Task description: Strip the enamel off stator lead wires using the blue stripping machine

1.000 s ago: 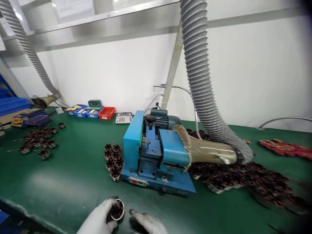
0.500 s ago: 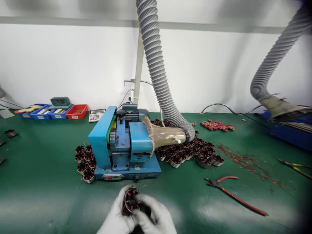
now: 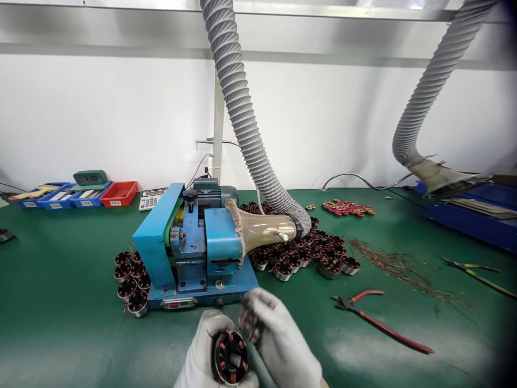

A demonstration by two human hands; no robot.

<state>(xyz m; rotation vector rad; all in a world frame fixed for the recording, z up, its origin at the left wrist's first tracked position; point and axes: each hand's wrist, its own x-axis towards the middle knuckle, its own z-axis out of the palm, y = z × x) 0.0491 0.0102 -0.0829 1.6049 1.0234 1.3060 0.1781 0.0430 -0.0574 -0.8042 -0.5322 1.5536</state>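
My left hand (image 3: 204, 350), in a white glove, is wrapped round a motor stator (image 3: 231, 358) at the bottom middle. Its ring of copper windings faces up, with a dark rim and an open centre. Just right of it and higher, my gloved right hand (image 3: 280, 342) is closed, with curled, blurred fingers. Something dark and reddish shows at its fingertips, too smeared to name. Beyond both hands stands a blue belt machine (image 3: 194, 253) with a red and green switch on its base.
Several stators (image 3: 131, 280) stand left of the machine, with a larger group (image 3: 299, 256) to its right. Red-handled cutters (image 3: 379, 320), copper wire scraps (image 3: 398, 269) and yellow-handled pliers (image 3: 479, 272) lie rightward. A grey hose (image 3: 250, 108) hangs down. Small bins (image 3: 119, 194) and a calculator (image 3: 152, 199) are at back left.
My right hand has come off the stator and moved up and to the right. The stator's face now shows more fully in my left hand. The whole view has shifted slightly.
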